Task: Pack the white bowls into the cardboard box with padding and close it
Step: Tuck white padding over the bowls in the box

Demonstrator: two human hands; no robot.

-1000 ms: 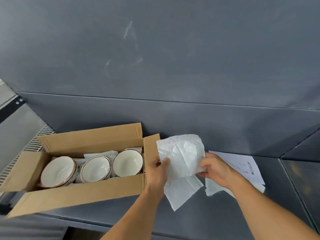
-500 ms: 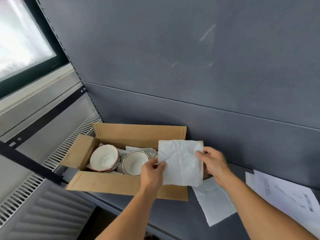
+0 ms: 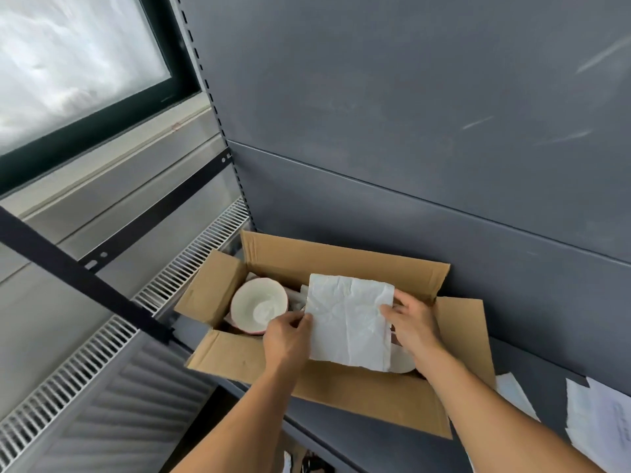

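Cardboard box (image 3: 259, 356), open, all four flaps spread outward, standing on a dark shelf (image 3: 532, 363) against a grey panel wall (image 3: 409, 114). Contents as visible: one white bowl (image 3: 258, 306) with a reddish rim, upright at the left end of the box; a second bowl edge (image 3: 402, 364) showing at the right, mostly covered; scraps of white padding (image 3: 297, 297) between them. Whether a further bowl sits in the middle cannot be told, since the sheet hides that part.

Padding sheet (image 3: 350, 322), white, creased, roughly square, held flat over the middle and right of the box interior. Left hand (image 3: 286, 336): fingers pinched closed on the sheet's lower left edge. Right hand (image 3: 411, 322): fingers closed on the right edge, thumb on top of the sheet. Both hands sit just above the box opening.

Other items: loose white papers (image 3: 597, 428) on the shelf to the right, well apart from the box; a slatted vent (image 3: 102, 339) and a window (image 3: 78, 52) to the left.

Step in hand, by judgement: laying the top padding layer over bowls already seated. Task appears well advanced, with the flaps not yet folded.

Next move calls for: lowering the sheet evenly onto the bowl rims, tucking its edges down beside the box walls so it does not ride up, then freeing both hands for the flaps
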